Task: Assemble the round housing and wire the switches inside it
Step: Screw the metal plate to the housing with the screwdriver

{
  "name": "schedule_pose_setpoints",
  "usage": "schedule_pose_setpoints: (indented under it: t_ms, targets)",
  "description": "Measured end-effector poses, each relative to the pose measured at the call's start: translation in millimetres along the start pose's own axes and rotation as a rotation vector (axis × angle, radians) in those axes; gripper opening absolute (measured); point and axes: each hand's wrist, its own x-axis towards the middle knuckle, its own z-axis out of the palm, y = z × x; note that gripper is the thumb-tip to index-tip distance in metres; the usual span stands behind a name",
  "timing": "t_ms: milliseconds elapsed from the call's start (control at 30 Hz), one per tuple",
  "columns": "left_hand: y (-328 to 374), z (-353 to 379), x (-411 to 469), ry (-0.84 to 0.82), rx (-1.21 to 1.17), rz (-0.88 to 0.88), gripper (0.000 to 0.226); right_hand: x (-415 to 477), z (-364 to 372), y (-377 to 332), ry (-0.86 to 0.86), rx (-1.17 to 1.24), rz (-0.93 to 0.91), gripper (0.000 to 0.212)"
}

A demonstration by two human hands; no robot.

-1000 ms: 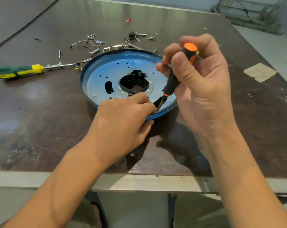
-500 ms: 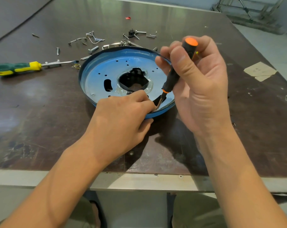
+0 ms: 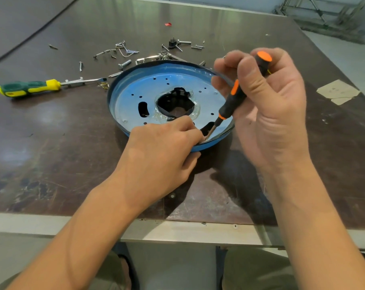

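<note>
The round housing [image 3: 133, 101], a shallow blue-filmed metal dish with a dark central opening, is seen lying flat on the desk [image 3: 52, 132], near its front edge. Its near rim is pinched by the left grip [image 3: 158, 151], with the fingers curled over the top and the thumb tucked under the edge. An orange-and-black screwdriver [image 3: 232, 99] is clasped by the right grip [image 3: 267, 114], which is held above the dish's right side. The tool is tilted, and its tip is set down inside the near-right part of the dish, just beside the left fingertips [image 3: 195, 131] and a dark slot. Behind the dish, loose screws [image 3: 123, 51] are scattered. A green-and-yellow screwdriver [image 3: 29, 87] is laid to its left.
</note>
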Motion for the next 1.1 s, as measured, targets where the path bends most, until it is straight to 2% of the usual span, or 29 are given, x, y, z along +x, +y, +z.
schedule_pose_setpoints:
  t_ms: [100,133,200,233,300,367,400,467,533,633,667,767,833,900,933,1033,1100]
  targets:
    - [-0.3,0.2,-0.3,-0.003,0.002,-0.002,0.031,0.9,2.7,1.0,-0.057,0.014,-0.014,0.003]
    - [-0.4,0.6,-0.4,-0.005,0.0,-0.004,0.031,0.7,4.3,1.0,-0.058,0.037,-0.005,0.009]
    - [-0.4,0.9,0.0,-0.004,-0.003,-0.004,0.031,1.5,3.6,0.2,-0.024,0.09,0.025,0.036]
    - [-0.4,0.8,0.2,-0.002,-0.004,-0.003,0.031,1.9,1.5,0.2,-0.012,0.104,0.03,0.041]
    - [-0.3,0.7,0.2,-0.001,-0.004,0.001,0.031,1.3,1.4,-0.1,-0.026,0.077,0.029,0.031]
    - [-0.4,0.5,0.1,0.001,0.002,0.002,0.031,0.1,2.2,-1.0,-0.02,-0.019,-0.011,0.007]
    - [-0.4,0.5,0.0,0.0,0.005,0.0,0.031,0.3,0.9,-0.7,-0.002,-0.037,-0.031,0.006]
    - [-0.4,0.8,-0.3,-0.004,0.004,0.0,0.031,0.8,0.5,-0.4,0.008,-0.023,-0.041,0.012]
    - [-0.3,1.1,-0.3,-0.006,0.002,0.0,0.03,0.8,2.7,-0.8,-0.03,0.043,-0.021,0.007]
    - [-1.0,0.8,-0.4,0.003,0.006,-0.003,0.029,0.3,4.0,0.4,-0.048,0.119,0.019,0.036]
    - [-1.2,0.9,-0.5,0.006,0.006,-0.002,0.029,-0.2,3.1,0.9,-0.046,0.117,0.018,0.04]
    - [-1.1,1.7,-0.6,0.01,0.007,0.006,0.031,-0.6,5.7,3.7,-0.093,0.029,-0.004,0.03]
    - [-1.5,2.2,-0.2,0.009,0.01,0.009,0.032,-2.2,9.7,4.4,-0.104,-0.055,-0.048,0.005]
    - [-1.8,2.0,-0.1,0.007,0.004,0.01,0.032,-2.5,8.0,5.9,-0.032,-0.08,-0.094,0.024]
    - [-1.7,1.7,-0.3,0.005,0.001,0.008,0.031,-2.5,6.7,6.2,-0.016,-0.069,-0.111,0.027]
    - [-0.6,1.1,-0.9,0.01,0.006,-0.003,0.027,-3.4,6.9,2.6,-0.043,-0.008,-0.06,0.013]
    - [-0.5,1.9,-0.7,0.009,0.007,0.002,0.028,-1.6,6.3,1.0,-0.058,0.011,-0.016,0.027]
